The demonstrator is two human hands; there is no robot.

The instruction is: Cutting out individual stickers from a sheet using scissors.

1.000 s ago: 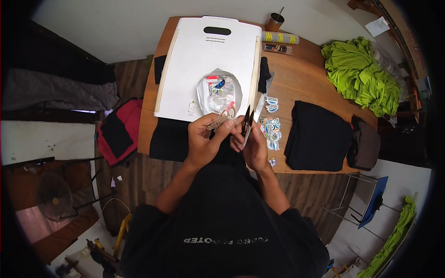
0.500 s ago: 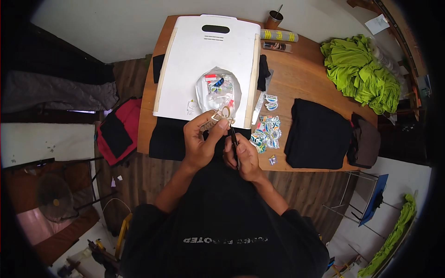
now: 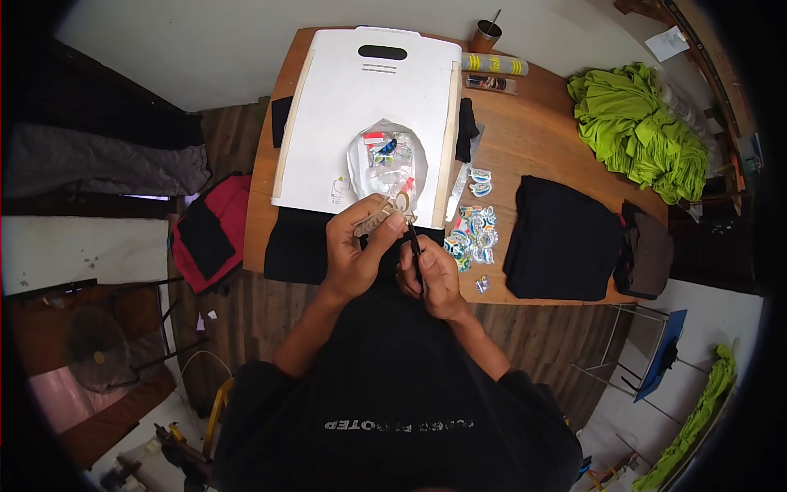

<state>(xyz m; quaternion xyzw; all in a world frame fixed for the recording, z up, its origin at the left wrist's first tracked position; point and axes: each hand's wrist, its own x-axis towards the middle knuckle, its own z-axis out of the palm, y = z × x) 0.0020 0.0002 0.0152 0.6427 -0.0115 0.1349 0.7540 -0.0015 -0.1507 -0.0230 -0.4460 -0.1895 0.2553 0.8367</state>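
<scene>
We see one fan (image 3: 97, 348) far left, one red cloth (image 3: 235, 197), one black cloth (image 3: 207, 238) on it. Then one white board (image 3: 328, 115), one round hole, plastic bits (image 3: 389, 153) inside. Our left hand (image 3: 354, 256) pinches one small pale piece (image 3: 377, 216) by hole's near edge. Our right hand (image 3: 434, 279) grips one pair of black scissors (image 3: 414, 237), tip near piece. Next, one sticker pile (image 3: 473, 238), too jumbled to count, one small sticker (image 3: 482, 284) nearer us. Then one cup (image 3: 486, 35), one green cloth heap (image 3: 635, 131).
</scene>
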